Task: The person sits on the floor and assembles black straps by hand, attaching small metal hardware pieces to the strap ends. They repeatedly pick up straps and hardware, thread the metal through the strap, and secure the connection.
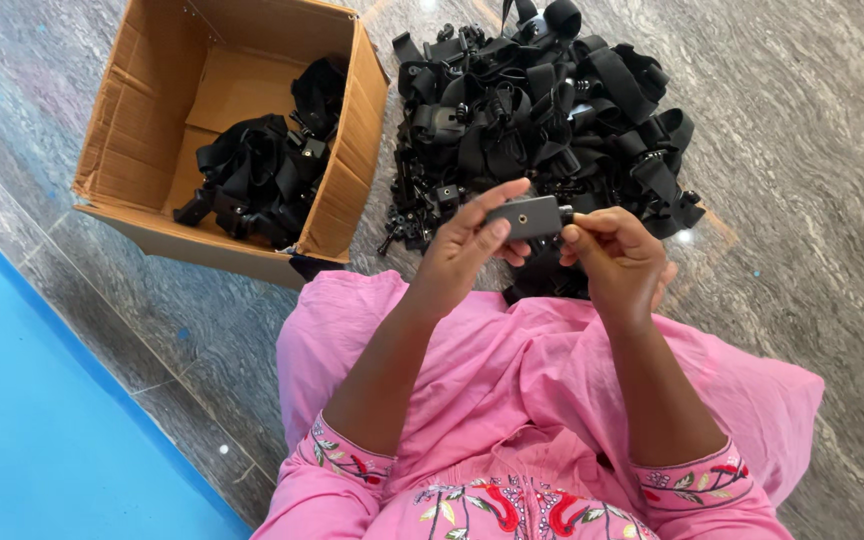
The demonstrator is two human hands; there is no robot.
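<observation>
While the left hand [467, 250] pinches a small grey block [525, 216], the right hand's [617, 260] grip closes on its end, steadying it above the strap pile [552, 110].

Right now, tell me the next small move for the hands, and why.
Probably keep the left hand steady on the small grey block while the right hand turns the black knob at its end: both hands already pinch it above the lap, with the strap pile just beyond.

A small dark-grey rectangular block [525, 216] with a round hole in its face, held level above a pink lap.
</observation>
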